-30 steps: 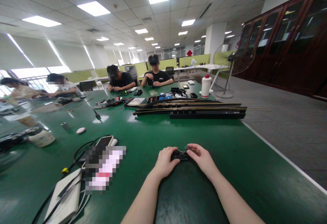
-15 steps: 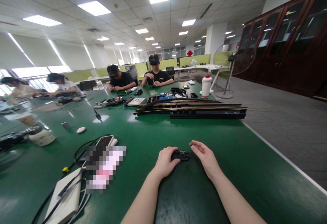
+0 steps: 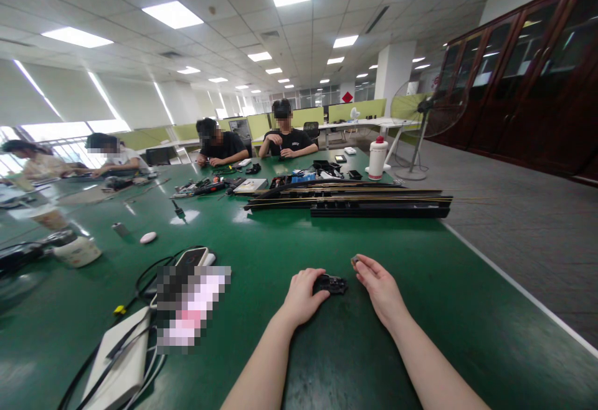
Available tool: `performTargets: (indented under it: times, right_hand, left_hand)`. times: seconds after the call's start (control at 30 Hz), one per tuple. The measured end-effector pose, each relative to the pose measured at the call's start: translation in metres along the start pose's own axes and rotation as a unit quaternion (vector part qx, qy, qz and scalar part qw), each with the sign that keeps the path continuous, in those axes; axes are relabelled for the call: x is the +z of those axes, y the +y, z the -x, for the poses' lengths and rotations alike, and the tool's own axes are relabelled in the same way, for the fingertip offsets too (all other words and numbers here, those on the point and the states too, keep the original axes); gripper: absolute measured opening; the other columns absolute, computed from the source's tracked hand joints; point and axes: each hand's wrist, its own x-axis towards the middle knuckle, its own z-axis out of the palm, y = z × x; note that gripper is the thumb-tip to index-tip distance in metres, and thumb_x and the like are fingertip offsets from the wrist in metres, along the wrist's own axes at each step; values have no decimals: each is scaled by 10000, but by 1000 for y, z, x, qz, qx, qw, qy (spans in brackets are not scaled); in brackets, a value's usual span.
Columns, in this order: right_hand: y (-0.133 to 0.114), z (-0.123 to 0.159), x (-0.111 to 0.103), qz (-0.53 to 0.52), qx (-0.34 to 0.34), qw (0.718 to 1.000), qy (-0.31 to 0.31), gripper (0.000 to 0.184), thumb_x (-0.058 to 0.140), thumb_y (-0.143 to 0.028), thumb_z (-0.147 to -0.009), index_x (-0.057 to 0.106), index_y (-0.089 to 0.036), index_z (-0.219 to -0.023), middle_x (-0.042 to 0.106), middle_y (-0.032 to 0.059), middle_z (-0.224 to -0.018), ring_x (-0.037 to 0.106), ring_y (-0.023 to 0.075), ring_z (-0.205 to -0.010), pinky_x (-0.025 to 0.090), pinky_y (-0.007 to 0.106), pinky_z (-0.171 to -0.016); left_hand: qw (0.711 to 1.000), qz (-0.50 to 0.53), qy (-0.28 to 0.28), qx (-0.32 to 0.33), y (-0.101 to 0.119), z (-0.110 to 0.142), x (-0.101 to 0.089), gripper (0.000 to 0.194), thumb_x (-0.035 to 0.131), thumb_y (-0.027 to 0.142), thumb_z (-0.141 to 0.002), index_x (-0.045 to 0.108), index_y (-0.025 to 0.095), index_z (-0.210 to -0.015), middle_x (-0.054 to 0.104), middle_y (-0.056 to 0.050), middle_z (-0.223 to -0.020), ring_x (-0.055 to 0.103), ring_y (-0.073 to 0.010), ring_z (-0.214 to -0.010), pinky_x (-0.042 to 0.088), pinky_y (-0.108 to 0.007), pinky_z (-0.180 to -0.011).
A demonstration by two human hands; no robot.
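Note:
My left hand (image 3: 302,295) rests on the green table (image 3: 261,242) with its fingers curled around the left end of a small black device (image 3: 331,284). My right hand (image 3: 379,286) lies just right of that device, apart from it, pinching a tiny dark part (image 3: 355,261) between thumb and fingertips. Both forearms reach in from the bottom edge.
A long stack of black rails with thin rods (image 3: 350,199) crosses the table ahead. A phone (image 3: 190,258), black cables and a white box (image 3: 116,366) lie at my left. Several people sit working at the far side. A white bottle (image 3: 376,158) stands far right; the table edge runs along the right.
My right hand has come off the black device, lifting a tiny part away and up to the right. The left hand has stayed on the device.

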Motion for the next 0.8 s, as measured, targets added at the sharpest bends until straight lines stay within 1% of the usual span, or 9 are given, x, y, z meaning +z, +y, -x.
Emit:
performTargets:
  times: [0.13,0.33,0.6,0.8]
  right_hand:
    - [-1,0,0,-18,13,1000,8,398,777,-403,-537,673,-238,-884,706,16,-904,614,173,-892,467,267,-743]
    - [-6,2,2,-32,25,999,17,401,788,-400,-518,678,-239,-868,699,11,-898,606,170,-877,464,257,-720]
    - [-6,3,2,-17,19,1000,18,406,764,-430,-543,665,-235,-885,695,29,-928,613,200,-907,480,291,-734]
    - [-4,2,0,9,-2,1000,10,406,737,-452,-578,654,-229,-907,694,52,-968,618,233,-942,494,328,-745]
  left_hand:
    - [1000,-1,2,3,-1,0,0,411,589,265,-758,511,235,-1160,587,-35,-1132,499,-224,-1049,357,-368,-924]
    - [1000,0,2,2,-1,0,0,407,585,270,-757,517,238,-1157,590,-37,-1129,500,-225,-1047,358,-368,-923]
    - [1000,-1,2,3,0,0,-1,404,582,266,-764,512,234,-1160,587,-35,-1134,499,-223,-1048,360,-365,-924]
    - [1000,-3,-1,-3,2,0,-2,399,582,261,-764,516,234,-1156,589,-34,-1131,498,-225,-1047,359,-367,-921]
